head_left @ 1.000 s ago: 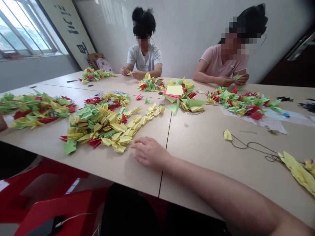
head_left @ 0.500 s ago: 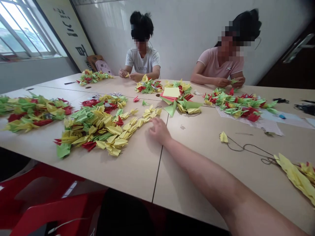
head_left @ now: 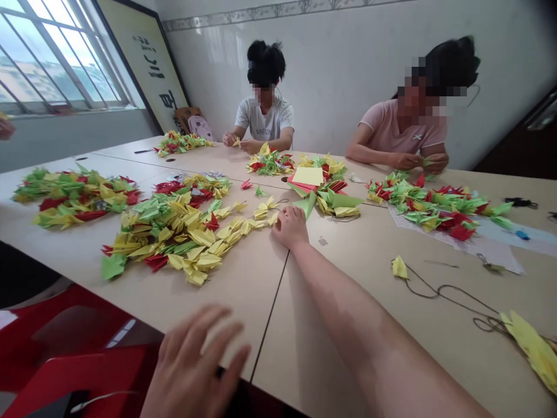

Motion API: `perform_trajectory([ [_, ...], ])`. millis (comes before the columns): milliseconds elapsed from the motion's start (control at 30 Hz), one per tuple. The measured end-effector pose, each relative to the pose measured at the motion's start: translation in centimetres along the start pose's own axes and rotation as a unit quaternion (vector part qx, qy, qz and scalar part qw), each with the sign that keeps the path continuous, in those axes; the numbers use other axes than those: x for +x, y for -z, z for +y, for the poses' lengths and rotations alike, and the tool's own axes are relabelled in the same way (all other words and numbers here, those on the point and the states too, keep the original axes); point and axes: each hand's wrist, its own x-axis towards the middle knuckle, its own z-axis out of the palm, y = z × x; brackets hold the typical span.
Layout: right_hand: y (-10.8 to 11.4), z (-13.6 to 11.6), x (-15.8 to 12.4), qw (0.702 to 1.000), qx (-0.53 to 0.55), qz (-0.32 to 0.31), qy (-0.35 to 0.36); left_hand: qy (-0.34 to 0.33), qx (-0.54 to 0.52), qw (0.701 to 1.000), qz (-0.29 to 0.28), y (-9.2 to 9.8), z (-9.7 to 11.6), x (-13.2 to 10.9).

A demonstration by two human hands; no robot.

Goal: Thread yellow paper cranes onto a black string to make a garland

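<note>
My right hand (head_left: 290,227) rests at the far end of a strand of yellow paper cranes (head_left: 256,213), its fingers curled down against the tip. Whether it grips the strand is hidden. That strand runs out of a big heap of yellow, green and red origami cranes (head_left: 174,238) lying on the beige table (head_left: 243,307). My left hand (head_left: 195,363) hangs over the near table edge, fingers spread, holding nothing. A green paper crane (head_left: 307,203) stands just beyond my right fingers.
Two co-workers (head_left: 263,119) (head_left: 402,133) sit across the table folding paper. Further crane heaps (head_left: 73,197) (head_left: 439,209), a stack of coloured paper (head_left: 308,176) and a yellow crane on dark string (head_left: 399,267) lie about. Red chairs (head_left: 73,371) stand below the near edge.
My left hand has come into view at the bottom. My right hand has moved forward to the strand's end. The view has tilted upward, showing more wall.
</note>
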Motion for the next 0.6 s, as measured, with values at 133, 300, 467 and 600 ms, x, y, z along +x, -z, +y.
perform_trajectory([
  [133, 0.2, 0.1, -0.4, 1.0, 0.005, -0.013, 0.016, 0.092, 0.087, 0.992, 0.005, -2.9, -2.3, 4.4],
  [300, 1.3, 0.8, -2.9, 0.998, 0.032, -0.026, 0.054, 0.137, 0.133, 0.982, -0.003, -4.5, -4.8, 4.5],
  [467, 3.3, 2.0, -6.8, 0.997, 0.03, -0.024, 0.069, 0.12, 0.102, 0.987, -0.01, -4.3, -4.7, 4.6],
  [600, 4.2, 2.3, -7.8, 0.995, 0.037, -0.001, 0.091, 0.118, 0.11, 0.987, 0.015, -4.3, -4.5, 5.0],
])
